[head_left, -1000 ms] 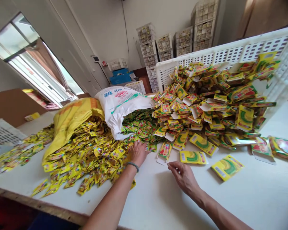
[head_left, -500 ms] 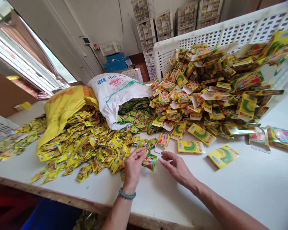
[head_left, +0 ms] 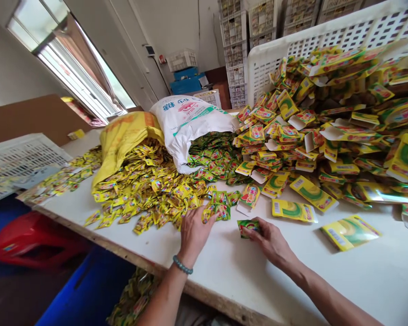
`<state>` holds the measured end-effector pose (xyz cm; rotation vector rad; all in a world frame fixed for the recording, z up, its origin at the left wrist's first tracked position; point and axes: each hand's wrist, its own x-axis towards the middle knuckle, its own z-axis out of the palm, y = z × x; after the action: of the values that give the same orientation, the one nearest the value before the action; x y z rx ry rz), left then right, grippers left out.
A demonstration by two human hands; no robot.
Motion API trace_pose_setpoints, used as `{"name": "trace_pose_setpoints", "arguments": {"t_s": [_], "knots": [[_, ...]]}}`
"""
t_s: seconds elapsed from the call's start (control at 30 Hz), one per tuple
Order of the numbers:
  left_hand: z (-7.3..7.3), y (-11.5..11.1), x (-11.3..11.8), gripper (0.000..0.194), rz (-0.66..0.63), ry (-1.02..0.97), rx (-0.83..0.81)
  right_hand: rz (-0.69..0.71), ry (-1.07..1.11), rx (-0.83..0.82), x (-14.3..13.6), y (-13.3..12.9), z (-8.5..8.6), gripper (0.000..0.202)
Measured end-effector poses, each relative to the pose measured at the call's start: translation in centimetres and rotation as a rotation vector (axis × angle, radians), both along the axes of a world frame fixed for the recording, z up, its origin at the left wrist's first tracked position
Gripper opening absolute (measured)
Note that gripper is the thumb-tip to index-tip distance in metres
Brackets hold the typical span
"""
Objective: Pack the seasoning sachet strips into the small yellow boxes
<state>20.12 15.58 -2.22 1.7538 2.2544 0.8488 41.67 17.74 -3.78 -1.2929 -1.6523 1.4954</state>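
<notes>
My right hand pinches a small green candy packet between thumb and fingers, just above the white table. My left hand, a beaded bracelet at its wrist, is at the right edge of a heap of yellow packets. Its thumb and fingers close around a yellow packet, their tips partly hidden. Touching or close beyond that hand lies a green packet. Flat yellow cartons rest beyond my right hand.
A yellow sack and a white sack spill packets onto the table. At the right, many cartons pour from a tipped white basket. Left of the table are another white basket and a red stool. Stacked crates stand behind.
The green packet has passed from my left hand to my right, which has closed on it. My left hand has moved onto the yellow packet. The view has swung left.
</notes>
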Motion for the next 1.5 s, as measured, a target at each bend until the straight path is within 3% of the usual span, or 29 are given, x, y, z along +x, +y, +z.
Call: {"name": "trace_pose_setpoints", "arguments": {"t_s": [0.1, 0.2, 0.27, 0.37, 0.47, 0.6, 0.77, 0.97, 1.07, 1.13, 1.23, 1.37, 1.43, 1.5], "knots": [[-0.3, 0.3, -1.6, 0.033, -0.097, 0.309, -0.101, -0.028, -0.030, 0.011, 0.2, 0.4, 0.2, 0.037], [-0.8, 0.2, -2.3, 0.027, -0.082, 0.294, -0.124, -0.052, -0.051, 0.030, 0.4, 0.7, 0.0, 0.037], [-0.9, 0.4, -2.8, 0.027, 0.021, 0.163, -0.089, -0.077, -0.074, 0.062, 0.6, 0.9, -0.3, 0.035], [-0.8, 1.1, -3.1, 0.027, 0.151, -0.186, -0.005, -0.101, -0.036, 0.081, 0.7, 1.2, -0.9, 0.033], [-0.6, 2.5, -1.7, 0.030, 0.069, -0.614, 0.023, -0.132, 0.084, 0.060, 0.9, 1.6, -1.1, 0.033], [0.2, 4.4, 2.3, 0.036, -0.040, -1.017, -0.042, -0.216, 0.276, 0.003, 1.6, 2.3, 0.1, 0.037], [1.3, 5.8, 6.3, 0.041, -0.076, -1.304, -0.068, -0.313, 0.423, -0.059, 2.8, 3.0, 1.9, 0.038], [0.8, 5.0, 9.8, 0.038, -0.049, -1.447, -0.058, -0.293, 0.616, -0.131, 2.3, 3.0, 1.5, 0.038], [0.7, 5.3, 10.5, 0.033, -0.119, -1.363, -0.061, -0.313, 0.539, -0.031, 2.3, 3.2, 1.0, 0.032], [0.7, 6.3, 10.3, 0.029, -0.176, -1.187, -0.045, -0.341, 0.441, 0.084, 2.7, 3.5, 0.9, 0.030], [0.7, 8.6, 9.6, 0.030, -0.160, -0.668, -0.011, -0.468, 0.232, 0.221, 3.6, 4.0, 1.0, 0.027], [0.3, 10.9, 10.0, 0.048, -0.161, 0.020, -0.073, -0.615, 0.028, 0.221, 4.5, 4.5, 1.4, 0.030], [0.0, 11.1, 10.4, 0.058, -0.243, 0.133, -0.127, -0.628, -0.014, 0.201, 4.7, 4.6, 1.5, 0.030], [-0.3, 10.7, 10.2, 0.064, -0.259, 0.107, -0.175, -0.622, -0.042, 0.190, 4.7, 4.7, 1.4, 0.030]]}}
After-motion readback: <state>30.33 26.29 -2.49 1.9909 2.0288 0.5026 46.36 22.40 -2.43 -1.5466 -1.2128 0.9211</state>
